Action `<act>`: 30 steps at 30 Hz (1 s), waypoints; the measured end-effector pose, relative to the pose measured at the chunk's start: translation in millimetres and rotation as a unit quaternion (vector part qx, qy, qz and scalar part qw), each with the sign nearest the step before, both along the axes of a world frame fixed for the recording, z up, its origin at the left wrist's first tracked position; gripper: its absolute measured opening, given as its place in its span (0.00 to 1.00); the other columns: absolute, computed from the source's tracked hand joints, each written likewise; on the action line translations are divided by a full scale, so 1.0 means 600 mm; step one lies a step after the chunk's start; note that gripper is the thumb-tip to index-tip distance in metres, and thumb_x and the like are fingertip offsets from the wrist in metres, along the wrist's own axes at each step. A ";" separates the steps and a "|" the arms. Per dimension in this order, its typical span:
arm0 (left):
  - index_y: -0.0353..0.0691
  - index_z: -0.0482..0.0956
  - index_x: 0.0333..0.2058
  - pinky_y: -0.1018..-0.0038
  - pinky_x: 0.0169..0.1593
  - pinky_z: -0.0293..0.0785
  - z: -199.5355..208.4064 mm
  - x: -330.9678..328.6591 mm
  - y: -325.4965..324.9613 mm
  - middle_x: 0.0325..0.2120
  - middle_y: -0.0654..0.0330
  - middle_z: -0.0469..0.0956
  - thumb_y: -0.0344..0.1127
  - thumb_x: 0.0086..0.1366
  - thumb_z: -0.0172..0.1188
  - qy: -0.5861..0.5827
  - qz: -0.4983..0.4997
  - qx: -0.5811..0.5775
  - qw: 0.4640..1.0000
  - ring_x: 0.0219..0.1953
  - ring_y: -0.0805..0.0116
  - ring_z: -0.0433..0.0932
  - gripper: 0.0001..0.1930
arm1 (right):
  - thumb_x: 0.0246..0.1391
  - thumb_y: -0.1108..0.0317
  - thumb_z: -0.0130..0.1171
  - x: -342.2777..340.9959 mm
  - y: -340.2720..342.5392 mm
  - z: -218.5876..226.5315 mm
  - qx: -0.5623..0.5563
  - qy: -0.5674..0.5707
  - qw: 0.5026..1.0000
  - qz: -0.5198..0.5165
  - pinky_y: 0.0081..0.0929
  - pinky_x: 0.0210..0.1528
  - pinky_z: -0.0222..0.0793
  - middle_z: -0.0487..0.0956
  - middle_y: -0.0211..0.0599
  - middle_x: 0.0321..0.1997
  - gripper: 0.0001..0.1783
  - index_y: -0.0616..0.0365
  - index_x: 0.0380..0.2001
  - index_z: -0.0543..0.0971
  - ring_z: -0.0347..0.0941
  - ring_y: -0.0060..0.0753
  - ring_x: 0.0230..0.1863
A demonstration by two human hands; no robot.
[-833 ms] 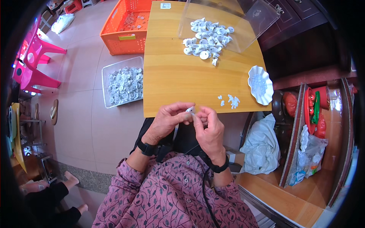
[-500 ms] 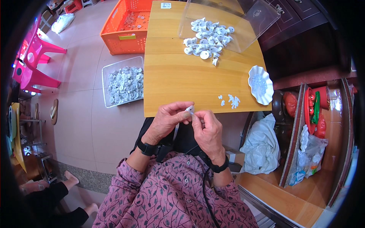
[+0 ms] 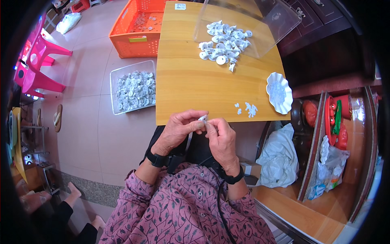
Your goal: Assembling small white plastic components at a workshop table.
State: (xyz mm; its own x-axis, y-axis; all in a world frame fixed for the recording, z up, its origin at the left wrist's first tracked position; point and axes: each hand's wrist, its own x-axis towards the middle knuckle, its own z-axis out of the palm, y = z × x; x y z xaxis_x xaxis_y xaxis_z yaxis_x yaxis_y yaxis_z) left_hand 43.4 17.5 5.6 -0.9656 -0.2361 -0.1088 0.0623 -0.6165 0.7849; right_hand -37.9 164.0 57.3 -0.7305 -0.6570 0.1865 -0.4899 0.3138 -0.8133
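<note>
My left hand pinches a small white plastic part between thumb and fingers, just off the table's near edge. Thumb and fingertips of my right hand are pressed together against that part; whatever lies between them is too small to make out. On the wooden table, a little beyond my right hand, lies a scatter of tiny white pieces. Farther back is a heap of white plastic parts with round discs. A white scalloped dish of small clear pieces stands at the table's right edge.
Left of the table, a clear bin is filled with similar parts, and an orange crate stands behind it. A transparent box sits at the table's back. Pink stools, a white bag and an open shelf flank the area.
The view has shifted slightly. Both hands stay together around the white part, with my right fingers turned a little against it.
</note>
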 end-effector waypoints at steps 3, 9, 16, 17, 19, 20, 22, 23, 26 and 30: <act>0.31 0.78 0.54 0.77 0.42 0.79 0.000 0.004 -0.004 0.40 0.58 0.81 0.27 0.66 0.63 0.010 0.014 0.030 0.999 0.37 0.73 0.80 0.18 | 0.63 0.73 0.58 0.004 -0.004 0.003 -0.036 -0.061 0.998 0.001 0.32 0.29 0.72 0.78 0.44 0.28 0.04 0.62 0.37 0.75 0.77 0.39 0.27; 0.31 0.76 0.56 0.78 0.39 0.79 0.008 0.018 -0.054 0.42 0.57 0.81 0.29 0.69 0.59 -0.031 0.127 0.042 0.991 0.36 0.71 0.80 0.18 | 0.61 0.73 0.59 -0.004 0.011 -0.013 0.006 -0.020 0.999 -0.025 0.32 0.30 0.72 0.78 0.44 0.27 0.04 0.62 0.36 0.75 0.77 0.39 0.26; 0.30 0.76 0.52 0.77 0.42 0.81 -0.068 0.052 -0.223 0.38 0.58 0.80 0.30 0.69 0.61 -0.056 0.387 0.071 0.918 0.37 0.67 0.81 0.16 | 0.58 0.74 0.62 0.000 0.018 -0.028 0.007 -0.019 1.000 -0.021 0.36 0.31 0.72 0.78 0.48 0.30 0.05 0.61 0.35 0.75 0.77 0.48 0.29; 0.27 0.75 0.52 0.75 0.45 0.82 -0.097 0.059 -0.255 0.39 0.55 0.78 0.31 0.68 0.62 -0.060 0.415 0.070 0.905 0.39 0.63 0.81 0.17 | 0.58 0.75 0.61 0.001 0.018 -0.031 0.012 -0.021 0.999 -0.022 0.36 0.32 0.73 0.78 0.49 0.31 0.05 0.61 0.35 0.75 0.78 0.50 0.30; 0.25 0.74 0.51 0.74 0.46 0.83 -0.115 0.066 -0.293 0.40 0.54 0.77 0.31 0.67 0.63 -0.100 0.427 0.049 0.897 0.40 0.62 0.81 0.18 | 0.59 0.75 0.61 0.000 0.017 -0.037 0.003 0.002 1.000 -0.018 0.30 0.30 0.73 0.78 0.44 0.28 0.04 0.62 0.35 0.75 0.77 0.38 0.27; 0.24 0.73 0.51 0.73 0.47 0.83 -0.121 0.065 -0.306 0.41 0.53 0.76 0.31 0.67 0.64 -0.139 0.440 0.031 0.886 0.41 0.61 0.81 0.20 | 0.59 0.75 0.61 -0.001 0.016 -0.038 -0.001 0.028 1.000 -0.010 0.24 0.28 0.72 0.78 0.38 0.26 0.04 0.63 0.35 0.76 0.77 0.25 0.25; 0.21 0.72 0.51 0.72 0.49 0.82 -0.117 0.048 -0.308 0.43 0.50 0.75 0.33 0.67 0.64 -0.145 0.431 0.011 0.890 0.42 0.61 0.80 0.21 | 0.59 0.75 0.61 -0.004 0.017 -0.040 -0.002 0.049 0.999 -0.015 0.25 0.29 0.73 0.78 0.40 0.26 0.04 0.63 0.35 0.76 0.77 0.27 0.25; 0.21 0.72 0.52 0.72 0.49 0.81 -0.086 0.026 -0.289 0.44 0.50 0.75 0.34 0.67 0.63 -0.135 0.413 -0.037 0.900 0.43 0.61 0.80 0.22 | 0.59 0.76 0.61 -0.006 0.020 -0.041 -0.001 0.033 0.999 -0.021 0.32 0.31 0.73 0.78 0.44 0.29 0.04 0.62 0.35 0.75 0.77 0.41 0.29; 0.22 0.74 0.53 0.74 0.49 0.79 0.011 -0.031 -0.237 0.45 0.52 0.77 0.36 0.68 0.63 -0.116 0.355 -0.103 0.922 0.43 0.65 0.80 0.22 | 0.57 0.76 0.60 -0.010 0.026 -0.035 0.001 0.030 0.999 -0.034 0.40 0.34 0.73 0.77 0.48 0.32 0.05 0.61 0.35 0.74 0.77 0.54 0.33; 0.26 0.78 0.50 0.78 0.46 0.77 0.071 -0.112 -0.189 0.40 0.56 0.81 0.37 0.67 0.64 -0.101 0.227 -0.208 0.946 0.40 0.71 0.80 0.20 | 0.56 0.77 0.60 -0.023 0.040 -0.043 0.005 0.061 0.996 -0.062 0.40 0.35 0.72 0.76 0.47 0.32 0.04 0.61 0.34 0.75 0.76 0.54 0.34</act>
